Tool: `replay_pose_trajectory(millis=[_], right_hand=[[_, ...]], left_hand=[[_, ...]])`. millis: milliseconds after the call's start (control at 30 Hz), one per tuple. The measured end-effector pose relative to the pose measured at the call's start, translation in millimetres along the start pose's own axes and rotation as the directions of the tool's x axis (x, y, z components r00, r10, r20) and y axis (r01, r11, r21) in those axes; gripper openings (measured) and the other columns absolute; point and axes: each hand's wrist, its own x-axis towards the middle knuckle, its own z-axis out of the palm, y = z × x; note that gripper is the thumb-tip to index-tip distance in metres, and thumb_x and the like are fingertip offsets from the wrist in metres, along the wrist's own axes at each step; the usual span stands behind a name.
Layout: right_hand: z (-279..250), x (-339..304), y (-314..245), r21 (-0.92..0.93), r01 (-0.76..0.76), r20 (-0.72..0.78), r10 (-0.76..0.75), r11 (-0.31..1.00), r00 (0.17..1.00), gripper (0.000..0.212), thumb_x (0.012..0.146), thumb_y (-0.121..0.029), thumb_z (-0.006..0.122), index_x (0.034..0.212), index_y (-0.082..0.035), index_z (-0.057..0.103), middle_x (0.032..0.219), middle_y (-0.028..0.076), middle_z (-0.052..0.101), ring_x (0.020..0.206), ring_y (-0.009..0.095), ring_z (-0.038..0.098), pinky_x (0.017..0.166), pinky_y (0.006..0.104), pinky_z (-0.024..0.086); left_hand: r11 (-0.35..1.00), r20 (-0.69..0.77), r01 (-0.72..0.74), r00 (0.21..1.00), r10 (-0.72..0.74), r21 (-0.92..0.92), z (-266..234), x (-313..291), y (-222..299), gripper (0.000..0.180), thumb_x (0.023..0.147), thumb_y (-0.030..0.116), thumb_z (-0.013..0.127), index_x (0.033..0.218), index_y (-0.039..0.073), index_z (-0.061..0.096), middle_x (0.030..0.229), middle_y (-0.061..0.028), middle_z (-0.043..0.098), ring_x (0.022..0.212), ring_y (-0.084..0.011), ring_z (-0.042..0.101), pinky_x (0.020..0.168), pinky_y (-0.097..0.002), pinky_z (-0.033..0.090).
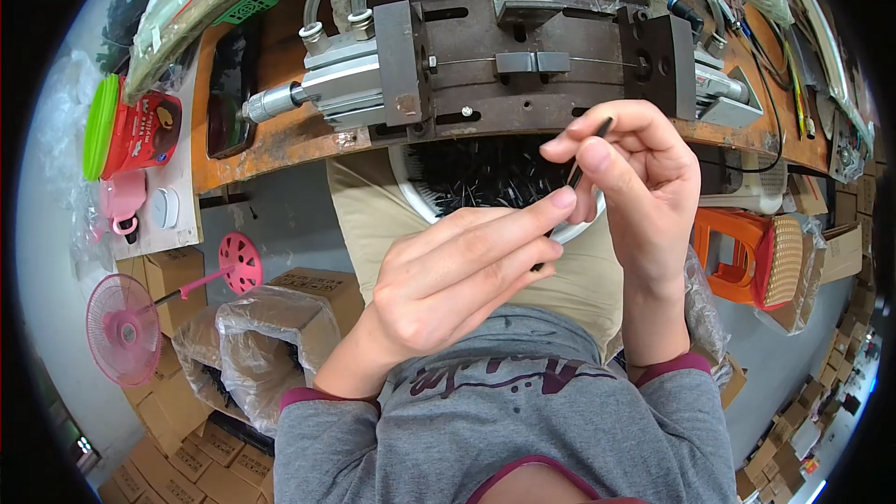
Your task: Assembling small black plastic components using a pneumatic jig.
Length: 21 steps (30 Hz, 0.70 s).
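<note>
My right hand (639, 177) is closed in a pinch on a thin black stick-like piece (605, 129), whose upper end sticks out past the thumb. From the left, my left hand (467, 271) meets it with fingers pressed together; its fingertips touch or nearly touch the piece's lower end. A small dark tip (537, 267) shows under the left fingers, and I cannot tell what it belongs to. Below both hands, a white basin (405, 177) on my lap holds many thin black pieces (485, 173). Ahead stands a metal fixture (467, 103) with a small grey block (532, 63) on a thin rod.
Air cylinders (345, 84) with clear hoses flank the fixture on the wooden bench (271, 154). At left are a red tub (145, 131), a pink mug (124, 198) and a pink fan (124, 329). An orange stool (733, 247) stands right; plastic-lined boxes (271, 317) sit lower left.
</note>
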Motion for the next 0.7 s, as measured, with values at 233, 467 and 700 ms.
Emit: replay_pose_trajectory(millis=[233,467,700], right_hand=[[4.4,8.7,4.5,-0.273,0.134,-0.127,-0.173,0.953,0.977,0.029,0.084,0.0,0.074,0.111,0.004,0.062,0.095,0.011,0.071,0.065,0.004,0.062,0.054,0.0167,0.048],[-13.4,0.9,15.2,-0.713,0.408,0.039,-0.549,0.57,0.835,0.035,0.077,0.005,0.076,0.11,0.002,0.066,0.099,0.011,0.069,0.061,0.007,0.055,0.052,0.0198,0.043],[-22.1,4.3,-6.6,-0.717,0.464,0.087,-0.594,0.52,0.8,0.025,0.078,0.008,0.072,0.102,0.002,0.068,0.096,0.011,0.069,0.063,0.009,0.054,0.055,0.0206,0.042]], left_hand=[[0.991,-0.056,0.048,0.998,-0.041,0.127,13.4,9.9,-7.5,0.034,0.062,0.007,0.084,0.093,-0.001,0.073,0.116,-0.017,0.068,0.091,-0.0251,0.068,0.074,-0.0332,0.056],[0.89,-0.026,0.042,0.999,-0.034,0.455,30.6,23.5,-29.8,0.022,0.071,0.009,0.074,0.09,-0.002,0.07,0.119,-0.0151,0.068,0.079,-0.0208,0.068,0.068,-0.0305,0.055],[0.84,0.018,0.077,0.995,-0.103,0.538,27.7,38.3,-27.7,0.028,0.067,0.014,0.081,0.091,0.005,0.07,0.118,-0.0102,0.07,0.06,-0.0163,0.064,0.057,-0.0264,0.05]])
